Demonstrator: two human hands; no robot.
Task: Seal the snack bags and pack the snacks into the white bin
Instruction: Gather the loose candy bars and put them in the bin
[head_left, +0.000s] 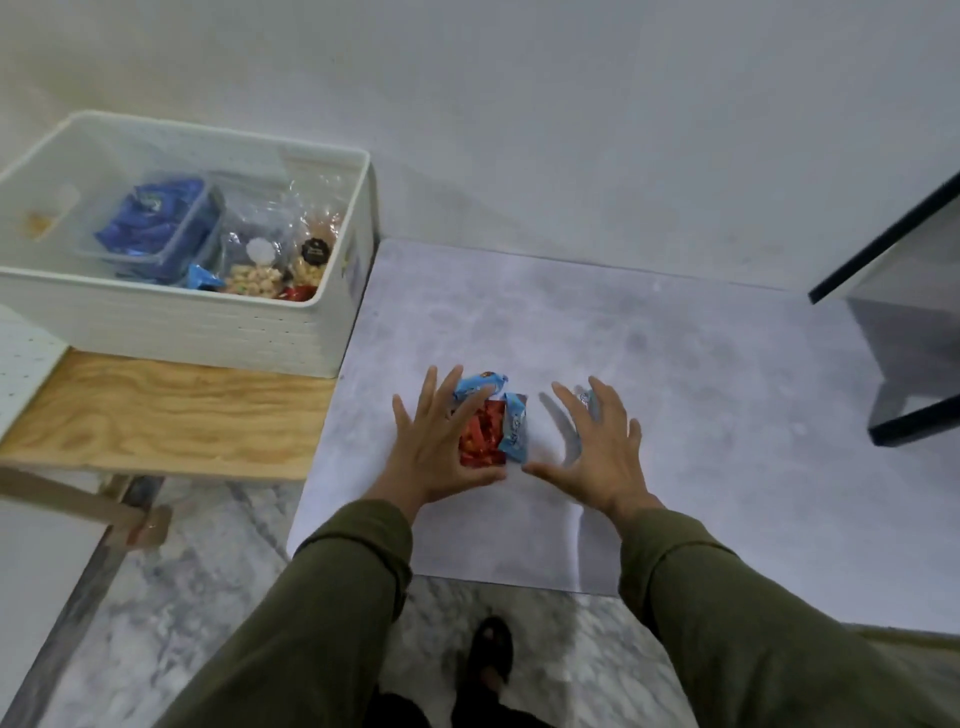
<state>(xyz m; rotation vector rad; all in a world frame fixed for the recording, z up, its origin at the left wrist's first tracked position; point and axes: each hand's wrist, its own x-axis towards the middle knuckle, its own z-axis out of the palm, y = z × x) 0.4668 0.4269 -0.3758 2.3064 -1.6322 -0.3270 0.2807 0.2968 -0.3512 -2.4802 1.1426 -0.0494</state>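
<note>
Snack packets, a red foil one (483, 434) and two small blue wrappers (479, 385) (514, 426), lay on the grey marbled mat (675, 364) just at three o'clock of my left hand (431, 452), whose spread, straight fingers touched them. My right hand (597, 447) hovered splayed, another blue wrapper (587, 399) peeking at its twelve o'clock. The white plastic bin (171, 322) sat at ten o'clock, already holding bagged snacks.
</note>
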